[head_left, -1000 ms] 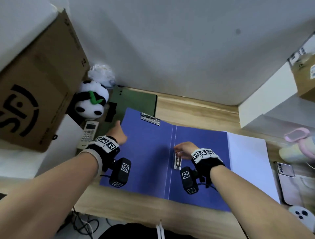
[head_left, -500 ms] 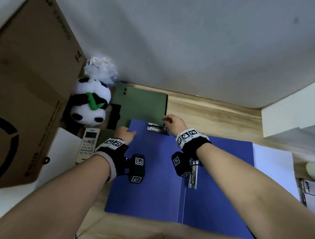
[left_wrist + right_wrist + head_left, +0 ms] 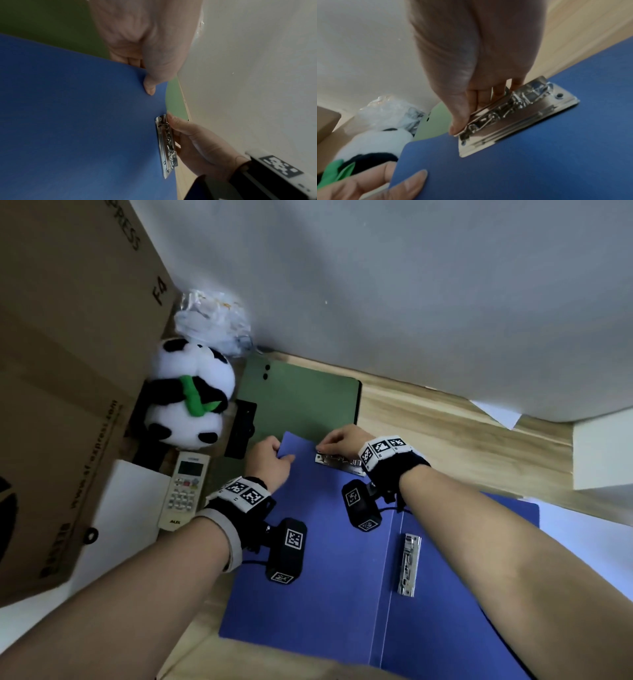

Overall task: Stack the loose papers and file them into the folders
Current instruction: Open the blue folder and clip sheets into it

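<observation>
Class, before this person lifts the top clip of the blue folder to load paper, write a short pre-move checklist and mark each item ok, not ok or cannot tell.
1. Blue folder lies open on the desk: ok.
2. Left hand pinches the folder's far left corner to steady it: ok.
3. Right hand has its fingers on the top clip lever: ok.
4. Clip raised enough to take paper: cannot tell.
5. Papers stacked and in hand: not ok; they lie to the folder's right.
6. Side clip clear of both arms: ok.
</observation>
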Motion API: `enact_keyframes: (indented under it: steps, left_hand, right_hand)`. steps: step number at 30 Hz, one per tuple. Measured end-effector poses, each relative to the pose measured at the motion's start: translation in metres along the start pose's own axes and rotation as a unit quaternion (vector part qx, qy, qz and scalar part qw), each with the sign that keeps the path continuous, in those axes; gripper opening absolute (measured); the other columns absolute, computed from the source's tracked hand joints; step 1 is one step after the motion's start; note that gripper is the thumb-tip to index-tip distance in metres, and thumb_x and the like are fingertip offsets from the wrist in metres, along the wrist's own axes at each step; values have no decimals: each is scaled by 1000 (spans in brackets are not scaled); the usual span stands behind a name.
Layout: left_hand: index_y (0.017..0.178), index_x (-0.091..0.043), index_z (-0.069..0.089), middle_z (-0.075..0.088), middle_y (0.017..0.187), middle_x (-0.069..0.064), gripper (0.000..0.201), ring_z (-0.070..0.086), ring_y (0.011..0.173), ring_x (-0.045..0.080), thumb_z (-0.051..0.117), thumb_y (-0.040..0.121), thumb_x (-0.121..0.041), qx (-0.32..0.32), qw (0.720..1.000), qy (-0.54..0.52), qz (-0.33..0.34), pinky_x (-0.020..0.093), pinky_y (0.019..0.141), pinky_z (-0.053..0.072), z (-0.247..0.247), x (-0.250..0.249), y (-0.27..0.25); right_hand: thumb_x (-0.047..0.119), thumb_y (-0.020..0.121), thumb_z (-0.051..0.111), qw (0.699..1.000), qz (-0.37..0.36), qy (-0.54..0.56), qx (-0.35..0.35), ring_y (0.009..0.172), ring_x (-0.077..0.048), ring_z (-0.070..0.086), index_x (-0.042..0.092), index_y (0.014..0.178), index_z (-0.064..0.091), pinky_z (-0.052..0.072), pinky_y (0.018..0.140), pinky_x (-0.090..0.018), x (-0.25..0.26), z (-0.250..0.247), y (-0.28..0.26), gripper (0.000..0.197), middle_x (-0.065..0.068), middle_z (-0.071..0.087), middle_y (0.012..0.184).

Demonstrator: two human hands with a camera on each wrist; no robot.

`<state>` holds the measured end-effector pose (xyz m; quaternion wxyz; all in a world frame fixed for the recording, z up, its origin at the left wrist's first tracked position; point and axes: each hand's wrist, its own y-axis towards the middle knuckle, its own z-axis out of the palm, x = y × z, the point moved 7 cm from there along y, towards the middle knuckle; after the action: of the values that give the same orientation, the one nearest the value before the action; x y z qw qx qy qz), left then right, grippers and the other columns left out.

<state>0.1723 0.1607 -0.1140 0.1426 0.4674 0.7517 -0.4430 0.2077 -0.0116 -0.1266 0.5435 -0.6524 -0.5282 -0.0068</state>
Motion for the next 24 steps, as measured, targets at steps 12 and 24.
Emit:
enact_keyframes:
  steps: [12,24]
  left_hand:
    - [89,-9,59,66,100,25,5,65,96,39,61,87,-5,11,996,-85,2,55,90,51,-20,23,5]
    - [137,-11,44,46,136,22,51,46,125,38,51,86,-9,-89,990,104,46,42,106,40,-11,-23,-53]
  right_hand:
    - [-19,80,38,996,-14,70,-53,103,-15,52,2,122,60,43,71,-10,-38,-45,-44,51,-17,61,126]
    - [-11,87,39,908,70,236,-338,85,-16,55,-1,109,65,40,63,-8,-210,-73,-149,35,-12,63,103]
